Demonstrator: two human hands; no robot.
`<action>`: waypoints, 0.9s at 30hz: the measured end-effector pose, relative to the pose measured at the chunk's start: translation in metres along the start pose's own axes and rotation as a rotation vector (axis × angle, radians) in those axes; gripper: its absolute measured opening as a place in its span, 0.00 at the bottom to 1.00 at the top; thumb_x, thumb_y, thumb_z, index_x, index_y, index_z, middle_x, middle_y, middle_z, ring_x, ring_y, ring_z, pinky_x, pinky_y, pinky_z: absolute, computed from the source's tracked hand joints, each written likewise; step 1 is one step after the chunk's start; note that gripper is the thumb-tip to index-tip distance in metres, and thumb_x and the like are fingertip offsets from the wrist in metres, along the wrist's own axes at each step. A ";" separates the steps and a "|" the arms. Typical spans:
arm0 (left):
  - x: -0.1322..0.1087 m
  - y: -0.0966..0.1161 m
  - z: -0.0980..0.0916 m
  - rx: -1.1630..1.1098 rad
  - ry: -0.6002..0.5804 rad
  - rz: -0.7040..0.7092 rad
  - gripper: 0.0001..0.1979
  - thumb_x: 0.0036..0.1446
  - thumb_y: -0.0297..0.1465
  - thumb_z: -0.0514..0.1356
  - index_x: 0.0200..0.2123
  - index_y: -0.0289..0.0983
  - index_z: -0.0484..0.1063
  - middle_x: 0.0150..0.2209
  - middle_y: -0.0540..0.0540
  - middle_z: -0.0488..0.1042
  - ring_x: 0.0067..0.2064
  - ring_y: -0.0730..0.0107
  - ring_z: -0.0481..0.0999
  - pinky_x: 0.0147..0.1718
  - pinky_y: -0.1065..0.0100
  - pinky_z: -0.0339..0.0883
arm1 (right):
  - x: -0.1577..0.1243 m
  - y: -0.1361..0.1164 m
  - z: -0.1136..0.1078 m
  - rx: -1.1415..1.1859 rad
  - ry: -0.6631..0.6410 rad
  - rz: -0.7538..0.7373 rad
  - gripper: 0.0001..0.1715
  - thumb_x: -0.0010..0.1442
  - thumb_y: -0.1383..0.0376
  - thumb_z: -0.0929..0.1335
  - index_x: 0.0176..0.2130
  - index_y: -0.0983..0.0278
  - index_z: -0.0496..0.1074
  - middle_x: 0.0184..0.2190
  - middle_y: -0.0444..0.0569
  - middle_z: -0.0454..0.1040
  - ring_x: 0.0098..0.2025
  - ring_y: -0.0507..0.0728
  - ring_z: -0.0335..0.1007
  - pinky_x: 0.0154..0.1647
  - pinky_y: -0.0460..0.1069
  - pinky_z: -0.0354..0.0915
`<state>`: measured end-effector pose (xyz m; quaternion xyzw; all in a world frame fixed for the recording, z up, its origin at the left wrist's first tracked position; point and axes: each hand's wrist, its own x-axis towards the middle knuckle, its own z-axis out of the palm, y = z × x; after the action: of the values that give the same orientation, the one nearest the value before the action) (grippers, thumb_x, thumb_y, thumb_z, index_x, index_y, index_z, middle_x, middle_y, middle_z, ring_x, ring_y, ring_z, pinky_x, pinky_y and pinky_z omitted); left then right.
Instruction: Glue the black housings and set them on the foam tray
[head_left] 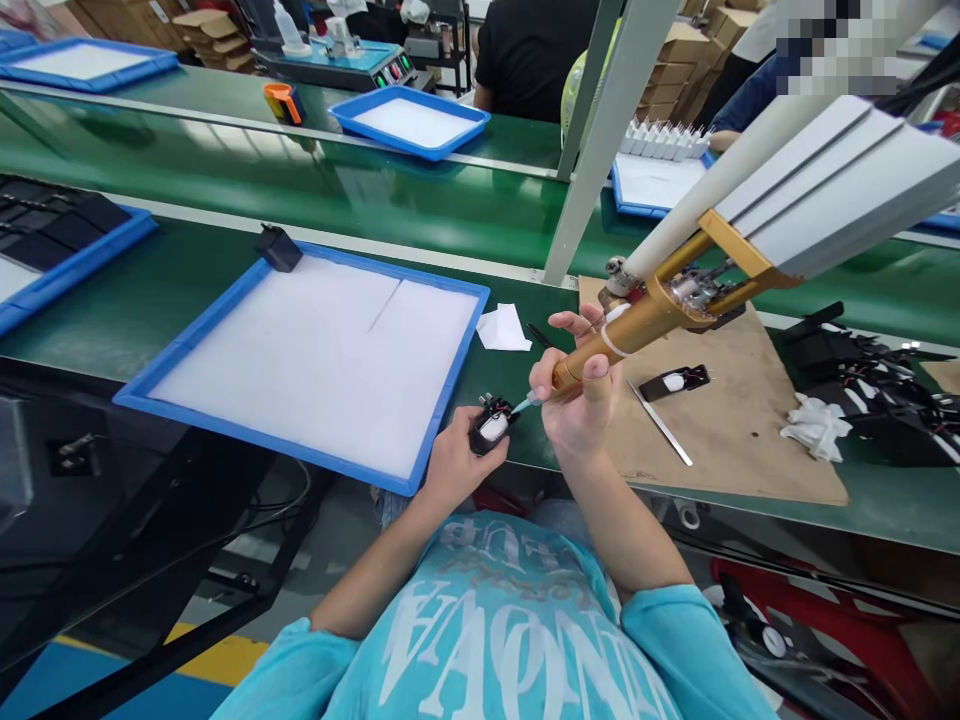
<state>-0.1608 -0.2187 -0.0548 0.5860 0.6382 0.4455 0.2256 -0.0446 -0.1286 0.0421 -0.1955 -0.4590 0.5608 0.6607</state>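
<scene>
My left hand (459, 455) is closed around a small black plastic housing (480, 440) that has a white part and thin wires inside. In my right hand (581, 415) is a gold-coloured glue dispensing gun (637, 325), fingers wrapped round its lower barrel. The gun's pale blue nozzle (527, 402) points down to the left and reaches the edge of the housing; whether it touches cannot be made out. A similar black housing (675, 382) lies on the brown cardboard (720, 450) at the right, close to a flat metal strip tool (664, 425).
Left of my hands lies a blue-rimmed tray (277, 452) with a white lining; a black adapter case (277, 247) rests at its far corner. White paper (504, 328) lies beside it. Several black housings (885, 390) and a crumpled tissue (817, 426) are at right. A metal post (600, 150) rises behind.
</scene>
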 end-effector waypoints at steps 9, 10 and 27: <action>0.002 0.005 -0.003 -0.026 0.025 0.010 0.16 0.53 0.34 0.62 0.42 0.40 0.60 0.35 0.49 0.76 0.33 0.68 0.78 0.31 0.69 0.70 | -0.002 -0.001 0.002 -0.023 0.017 -0.007 0.18 0.55 0.47 0.68 0.36 0.56 0.63 0.42 0.42 0.69 0.14 0.43 0.60 0.11 0.45 0.52; 0.002 0.005 -0.003 -0.031 0.024 0.007 0.16 0.53 0.34 0.63 0.42 0.40 0.60 0.34 0.49 0.76 0.33 0.68 0.78 0.31 0.69 0.70 | -0.002 -0.001 0.002 -0.024 0.013 -0.007 0.18 0.55 0.47 0.67 0.38 0.55 0.64 0.43 0.43 0.69 0.14 0.43 0.60 0.11 0.45 0.53; 0.010 0.013 0.005 0.037 0.003 -0.038 0.19 0.51 0.34 0.64 0.44 0.40 0.61 0.39 0.46 0.78 0.39 0.60 0.81 0.36 0.64 0.72 | -0.011 0.000 0.016 0.071 -0.027 0.001 0.23 0.54 0.45 0.66 0.47 0.50 0.63 0.47 0.45 0.68 0.15 0.44 0.58 0.12 0.47 0.55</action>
<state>-0.1515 -0.2090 -0.0445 0.5773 0.6576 0.4300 0.2222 -0.0574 -0.1426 0.0455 -0.1648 -0.4478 0.5796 0.6606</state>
